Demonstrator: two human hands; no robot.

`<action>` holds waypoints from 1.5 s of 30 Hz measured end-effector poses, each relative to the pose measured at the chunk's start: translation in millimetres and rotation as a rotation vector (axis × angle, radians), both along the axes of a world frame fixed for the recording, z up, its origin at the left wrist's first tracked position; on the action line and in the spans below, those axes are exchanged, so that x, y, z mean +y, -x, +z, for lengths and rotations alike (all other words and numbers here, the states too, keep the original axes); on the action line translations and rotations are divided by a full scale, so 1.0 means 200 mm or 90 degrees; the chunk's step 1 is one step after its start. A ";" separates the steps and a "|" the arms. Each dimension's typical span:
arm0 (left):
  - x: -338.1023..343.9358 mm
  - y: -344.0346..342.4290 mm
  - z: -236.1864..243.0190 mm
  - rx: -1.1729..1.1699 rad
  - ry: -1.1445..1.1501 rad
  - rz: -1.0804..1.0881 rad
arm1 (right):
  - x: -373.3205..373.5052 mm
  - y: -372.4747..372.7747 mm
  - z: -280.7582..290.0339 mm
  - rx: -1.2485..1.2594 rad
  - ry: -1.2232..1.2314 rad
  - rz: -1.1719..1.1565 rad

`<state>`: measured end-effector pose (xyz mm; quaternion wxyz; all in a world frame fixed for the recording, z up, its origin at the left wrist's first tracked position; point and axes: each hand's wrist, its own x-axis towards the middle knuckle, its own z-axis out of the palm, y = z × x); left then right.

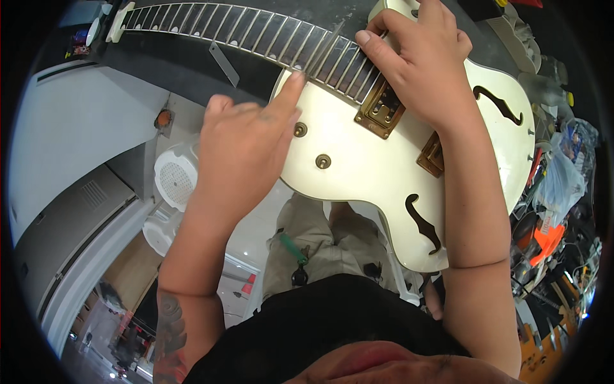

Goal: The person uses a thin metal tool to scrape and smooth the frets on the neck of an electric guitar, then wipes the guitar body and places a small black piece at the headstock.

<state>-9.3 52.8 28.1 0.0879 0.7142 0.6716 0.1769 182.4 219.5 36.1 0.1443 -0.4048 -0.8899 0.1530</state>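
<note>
A cream hollow-body guitar [358, 176] with f-shaped holes and brass-coloured pickups lies across a dark surface, its neck pointing left. No strings run over the fretboard [256, 32]. My left hand [246, 144] has its index finger stretched out, the tip at the fretboard's near edge; its other fingers are curled. Beside that fingertip a thin, narrow strip [326, 48] crosses the frets, its material unclear. Above the upper pickup [384, 109], my right hand [419, 61] rests over the body end of the fretboard, thumb and index finger apart. Some of its fingertips are hidden.
A flat metal piece [224, 65] juts out below the neck. White stools [176, 176] stand at lower left, beside a large pale panel [89, 121]. Cluttered tools, a plastic bag [563, 169] and an orange item [548, 243] crowd the right side.
</note>
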 end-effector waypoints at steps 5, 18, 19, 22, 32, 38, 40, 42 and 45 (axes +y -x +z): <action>-0.10 -0.02 0.00 -0.001 0.037 0.002 | 0.02 -0.02 -0.01 -0.017 0.015 0.006; 0.07 0.01 0.02 -0.023 0.038 -0.034 | 0.05 -0.02 -0.03 -0.014 -0.024 0.009; 0.12 0.03 0.01 -0.020 0.042 -0.033 | 0.08 -0.04 -0.04 -0.055 0.001 0.006; 0.15 0.06 -0.02 -0.061 -0.054 -0.032 | 0.08 -0.05 -0.02 -0.035 0.024 0.025; -0.01 0.03 0.05 -0.779 -0.051 0.281 | 0.09 -0.08 -0.14 -0.013 -0.059 0.026; -0.08 0.04 -0.02 -0.997 -0.095 0.328 | 0.10 -0.08 -0.15 -0.015 -0.050 0.036; -0.08 0.02 -0.02 -0.814 -0.099 0.435 | 0.10 -0.08 -0.14 -0.017 -0.057 0.040; -0.09 0.02 -0.02 -0.806 -0.087 0.418 | 0.11 -0.08 -0.14 -0.017 -0.062 0.045; -0.10 0.03 -0.07 -0.810 -0.048 0.389 | 0.10 -0.07 -0.15 -0.024 -0.044 0.041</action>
